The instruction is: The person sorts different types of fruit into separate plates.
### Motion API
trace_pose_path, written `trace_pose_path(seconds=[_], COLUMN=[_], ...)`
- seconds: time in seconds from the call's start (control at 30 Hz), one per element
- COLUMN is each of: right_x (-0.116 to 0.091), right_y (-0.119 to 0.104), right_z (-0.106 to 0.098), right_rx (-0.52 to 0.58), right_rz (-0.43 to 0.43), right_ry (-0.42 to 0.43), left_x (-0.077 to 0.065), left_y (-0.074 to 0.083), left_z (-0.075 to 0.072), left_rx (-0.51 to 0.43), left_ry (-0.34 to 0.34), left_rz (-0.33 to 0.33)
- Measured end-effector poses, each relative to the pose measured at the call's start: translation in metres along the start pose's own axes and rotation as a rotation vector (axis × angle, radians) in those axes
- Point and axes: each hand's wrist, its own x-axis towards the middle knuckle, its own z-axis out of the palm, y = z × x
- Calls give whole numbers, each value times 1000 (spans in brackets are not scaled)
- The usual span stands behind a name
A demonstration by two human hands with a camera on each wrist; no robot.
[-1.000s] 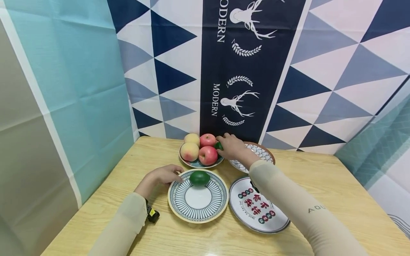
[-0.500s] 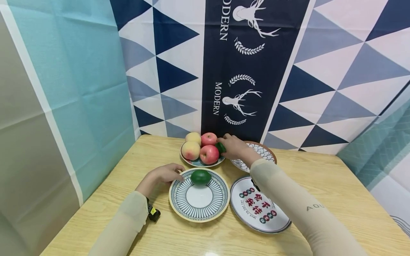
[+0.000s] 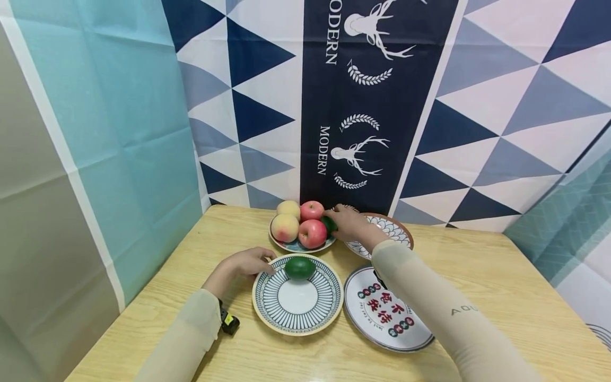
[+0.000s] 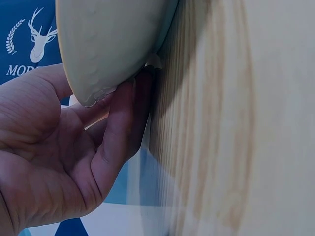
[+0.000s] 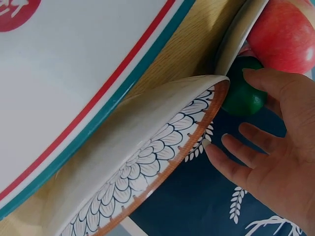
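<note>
My left hand (image 3: 250,261) pinches the left rim of a blue-striped plate (image 3: 298,324), thumb over the edge. In the left wrist view its curled fingers (image 4: 118,123) are under the rim. One dark green avocado (image 3: 300,268) lies in that plate's upper part. Farther back, my right hand (image 3: 347,223) holds a second green avocado (image 5: 244,88) at the right side of the fruit plate (image 3: 297,247). The thumb lies on the avocado, one finger goes behind it, and the other fingers extend apart. Two apples (image 3: 312,234) and two peaches (image 3: 285,228) share the fruit plate.
A brown-rimmed bowl (image 5: 147,167) with a scale pattern stands under my right wrist. In front of it lies a white plate (image 3: 367,323) with red lettering, partly covered by my right sleeve. A patterned cloth wall (image 3: 267,159) closes off the table's back.
My right hand has shifted slightly at the fruit plate's right edge, and the avocado in it sits a little lower than half a second ago. The left hand stays at its plate rim.
</note>
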Motion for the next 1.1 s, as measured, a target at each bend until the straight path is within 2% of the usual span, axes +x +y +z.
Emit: trace_pose_path(seconds=[0.43,0.9,1.1], right_x=[0,4,3], right_y=[-3,-6,-7], right_z=[3,12,14], right_rx=[17,36,36], right_rz=[-24,46,38], right_ry=[22,16,58], left_x=[0,1,0], left_y=[-1,-2,0], left_z=[1,1,1], left_rx=[-3,-1,18], left_ry=[4,-4,9], left_rz=[9,22,25])
